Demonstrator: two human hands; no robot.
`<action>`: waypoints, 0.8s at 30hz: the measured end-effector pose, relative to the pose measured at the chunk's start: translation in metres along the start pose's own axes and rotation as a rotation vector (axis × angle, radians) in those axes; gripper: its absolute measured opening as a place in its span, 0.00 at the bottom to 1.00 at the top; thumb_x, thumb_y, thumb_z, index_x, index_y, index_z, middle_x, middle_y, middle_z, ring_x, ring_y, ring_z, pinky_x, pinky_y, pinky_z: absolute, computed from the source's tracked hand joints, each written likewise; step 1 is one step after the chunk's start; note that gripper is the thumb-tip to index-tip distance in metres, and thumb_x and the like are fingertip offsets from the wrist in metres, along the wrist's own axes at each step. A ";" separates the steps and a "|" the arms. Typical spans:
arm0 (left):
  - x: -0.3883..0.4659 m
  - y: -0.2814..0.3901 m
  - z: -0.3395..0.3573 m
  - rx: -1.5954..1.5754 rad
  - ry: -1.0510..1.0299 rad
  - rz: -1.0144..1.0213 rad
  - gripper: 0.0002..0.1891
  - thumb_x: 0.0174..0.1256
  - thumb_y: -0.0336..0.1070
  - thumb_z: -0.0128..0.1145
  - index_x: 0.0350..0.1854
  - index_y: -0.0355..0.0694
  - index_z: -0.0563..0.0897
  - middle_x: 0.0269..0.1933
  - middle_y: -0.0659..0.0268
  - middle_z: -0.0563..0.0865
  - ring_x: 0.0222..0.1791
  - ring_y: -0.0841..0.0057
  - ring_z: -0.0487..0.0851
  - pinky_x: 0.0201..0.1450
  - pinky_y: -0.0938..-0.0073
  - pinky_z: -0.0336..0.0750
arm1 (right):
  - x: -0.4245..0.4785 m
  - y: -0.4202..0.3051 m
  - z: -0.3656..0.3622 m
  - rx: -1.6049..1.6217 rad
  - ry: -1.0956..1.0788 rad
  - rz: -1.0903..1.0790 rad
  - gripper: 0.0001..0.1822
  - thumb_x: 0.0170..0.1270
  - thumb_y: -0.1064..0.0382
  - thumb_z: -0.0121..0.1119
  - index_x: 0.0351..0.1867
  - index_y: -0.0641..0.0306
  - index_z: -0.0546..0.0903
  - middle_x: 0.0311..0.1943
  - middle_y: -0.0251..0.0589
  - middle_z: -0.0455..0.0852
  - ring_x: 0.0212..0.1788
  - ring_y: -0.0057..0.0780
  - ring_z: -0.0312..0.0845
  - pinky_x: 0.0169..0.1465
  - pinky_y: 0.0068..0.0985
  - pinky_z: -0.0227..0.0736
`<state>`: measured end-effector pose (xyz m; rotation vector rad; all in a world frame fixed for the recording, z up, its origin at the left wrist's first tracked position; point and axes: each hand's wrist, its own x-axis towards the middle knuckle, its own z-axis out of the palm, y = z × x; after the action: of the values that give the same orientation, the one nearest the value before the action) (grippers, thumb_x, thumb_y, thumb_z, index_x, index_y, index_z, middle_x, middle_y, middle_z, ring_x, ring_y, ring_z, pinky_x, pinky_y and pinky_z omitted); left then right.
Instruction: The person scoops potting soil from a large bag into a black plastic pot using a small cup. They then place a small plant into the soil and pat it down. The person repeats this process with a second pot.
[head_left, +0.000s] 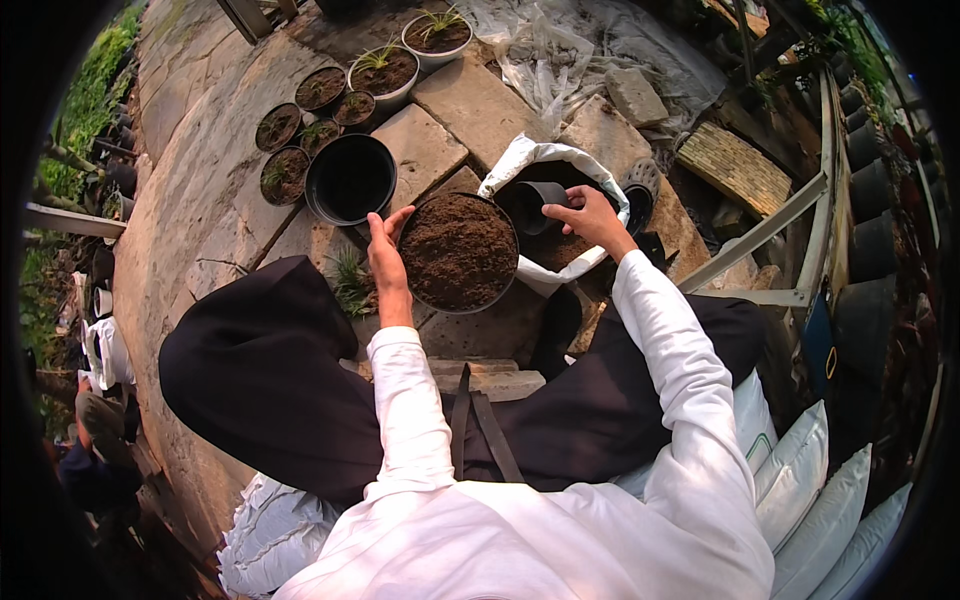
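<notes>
A round black pot filled with brown soil (459, 251) stands in front of me. My left hand (389, 251) rests against its left rim with the fingers apart. In my right hand (585, 217) is a small black plastic pot (541, 206), tilted over the open mouth of a white sack (517, 159), with the thumb and fingers on its rim. Dark soil (555, 251) lies inside the sack. An empty black pot (351, 180) stands to the left of the filled one, and a grassy plant (351, 281) lies below it.
Several small potted plants (284, 175) and two white pots with spiky plants (384, 71) stand at the upper left. Stone slabs (480, 105), clear plastic sheeting (547, 60) and a metal frame (761, 232) lie beyond. White sacks (795, 457) are at right; another person (101, 435) is far left.
</notes>
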<state>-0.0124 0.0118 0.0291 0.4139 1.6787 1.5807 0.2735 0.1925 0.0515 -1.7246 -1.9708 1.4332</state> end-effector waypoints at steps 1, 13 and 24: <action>0.000 0.000 0.001 0.004 -0.003 -0.002 0.43 0.85 0.68 0.25 0.61 0.35 0.88 0.65 0.58 0.86 0.73 0.68 0.76 0.83 0.64 0.52 | 0.001 0.003 -0.003 0.004 0.034 -0.010 0.47 0.54 0.41 0.80 0.63 0.79 0.76 0.49 0.53 0.88 0.33 0.30 0.89 0.42 0.26 0.83; -0.001 0.001 0.001 -0.008 -0.012 0.013 0.44 0.86 0.67 0.25 0.60 0.33 0.87 0.64 0.57 0.87 0.73 0.68 0.76 0.82 0.67 0.55 | -0.010 -0.030 -0.010 0.260 0.040 -0.194 0.45 0.59 0.44 0.80 0.66 0.78 0.74 0.55 0.54 0.84 0.35 0.24 0.87 0.40 0.25 0.82; 0.013 -0.021 -0.011 -0.169 -0.096 -0.023 0.45 0.84 0.70 0.23 0.62 0.35 0.87 0.64 0.59 0.86 0.75 0.68 0.73 0.83 0.65 0.50 | -0.089 -0.105 0.030 -0.115 0.006 -0.985 0.44 0.47 0.59 0.84 0.67 0.61 0.73 0.61 0.41 0.81 0.31 0.23 0.83 0.32 0.22 0.75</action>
<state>-0.0228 0.0101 0.0039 0.3761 1.4597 1.6453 0.2111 0.1151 0.1508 -0.5434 -2.3705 0.9350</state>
